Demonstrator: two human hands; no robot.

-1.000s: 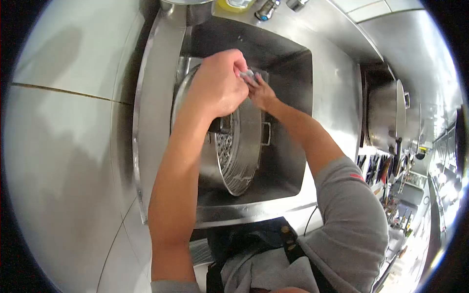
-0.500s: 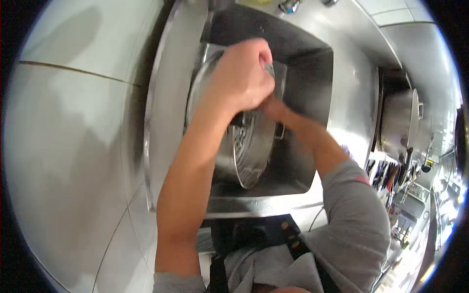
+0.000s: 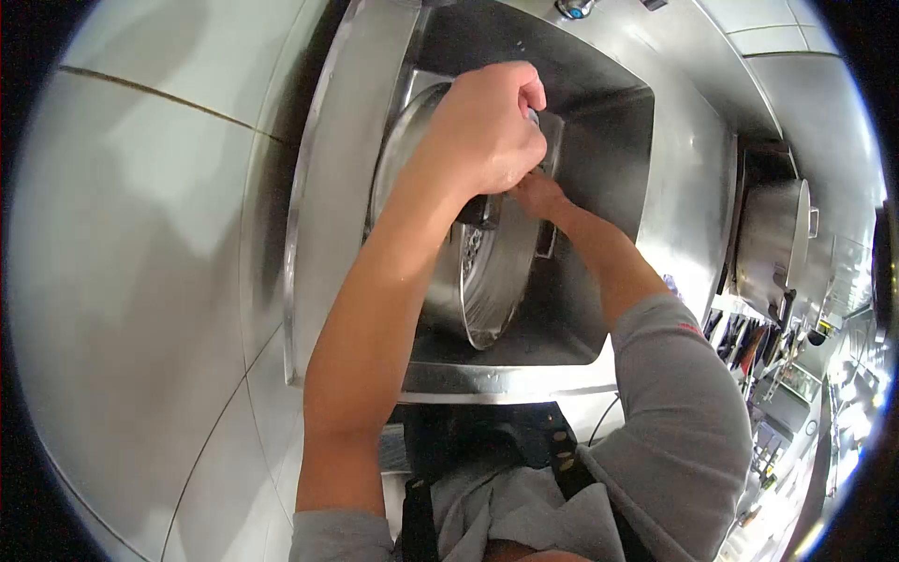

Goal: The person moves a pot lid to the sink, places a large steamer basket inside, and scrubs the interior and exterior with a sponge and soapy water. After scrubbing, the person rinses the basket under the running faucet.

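Observation:
My left hand (image 3: 492, 126) is closed in a fist above the sink, with a bit of something greyish showing between thumb and fingers. Just below it, my right hand (image 3: 541, 195) is closed too, partly covered by the left; what it holds is hidden. Both hands are over a large round metal pot (image 3: 501, 286), tilted on its side with its opening facing left. Shiny perforated or beaded metal shows inside it. A dark piece (image 3: 479, 214) sits under my left wrist. Behind them stands another round metal vessel (image 3: 398, 155), mostly covered by my left hand and forearm.
The deep steel sink (image 3: 609, 169) surrounds the pots. A tap fitting (image 3: 574, 8) is at its far edge. White tiled wall (image 3: 140, 234) runs along the left. On the right stand a big steel pot (image 3: 763, 234) and several utensils.
The view has shifted slightly, so the sink and pots appear a little further right and higher. Both hands stay together over the pot, the right now showing more clearly.

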